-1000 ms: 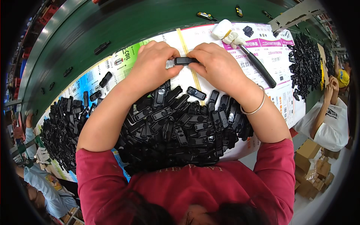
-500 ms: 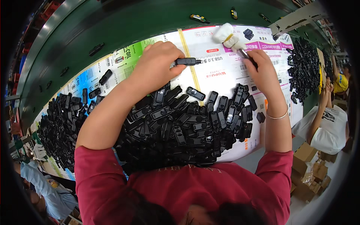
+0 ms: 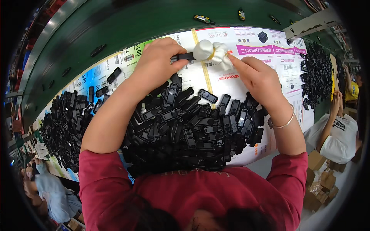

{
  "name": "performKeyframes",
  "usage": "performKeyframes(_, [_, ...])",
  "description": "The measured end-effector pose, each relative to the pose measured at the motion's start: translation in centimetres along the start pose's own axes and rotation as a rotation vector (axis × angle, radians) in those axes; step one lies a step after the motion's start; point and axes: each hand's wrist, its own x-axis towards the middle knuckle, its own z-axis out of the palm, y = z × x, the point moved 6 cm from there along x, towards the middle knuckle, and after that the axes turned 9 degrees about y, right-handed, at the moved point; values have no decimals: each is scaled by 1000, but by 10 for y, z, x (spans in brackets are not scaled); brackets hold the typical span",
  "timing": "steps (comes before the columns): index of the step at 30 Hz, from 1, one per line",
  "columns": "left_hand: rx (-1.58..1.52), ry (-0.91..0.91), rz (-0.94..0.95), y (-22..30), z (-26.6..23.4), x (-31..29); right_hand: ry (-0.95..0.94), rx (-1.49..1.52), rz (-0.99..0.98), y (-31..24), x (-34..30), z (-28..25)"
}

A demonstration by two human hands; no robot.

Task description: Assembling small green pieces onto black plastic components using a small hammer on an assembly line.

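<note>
Only the head view to go on here, so: I've got one black stick-shaped plastic casing (image 3: 188, 56) pinched between thumb and fingers of my left hand (image 3: 163, 57), above the printed sheets (image 3: 246, 40) near the far edge of the worktop, and my right hand (image 3: 259, 77) is wrapped round a mallet with a padded white head (image 3: 211, 52), handle pretty much hidden by my fingers. The head covers the casing's right end; can't tell if it's touching or just above. I'd call this one partway done, as it's in hand with the mallet right at it. As for the rest, there's a big heap of black casings (image 3: 185, 131) in front of me and another pile of casings (image 3: 65, 127) off to the left, and honestly I can't tell which are finished and which are waiting, so no percentage from me lol. Compared with half a second ago, the mallet was lying over to the right with my hand just at its handle, and the casing's thin end stub was showing; now the mallet has swung across and hides that end, while my left hand has stayed in about the same spot
</note>
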Motion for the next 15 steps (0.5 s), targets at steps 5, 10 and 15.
performKeyframes(5, [-3, 5, -12, 3, 1, 1, 282, 278, 297, 17, -12, -7])
performKeyframes(10, [127, 4, 41, -3, -7, 3, -11, 181, 263, 22, -16, 10])
performKeyframes(15, [290, 84, -239, -71, -55, 20, 169, -132, 276, 35, -21, -12])
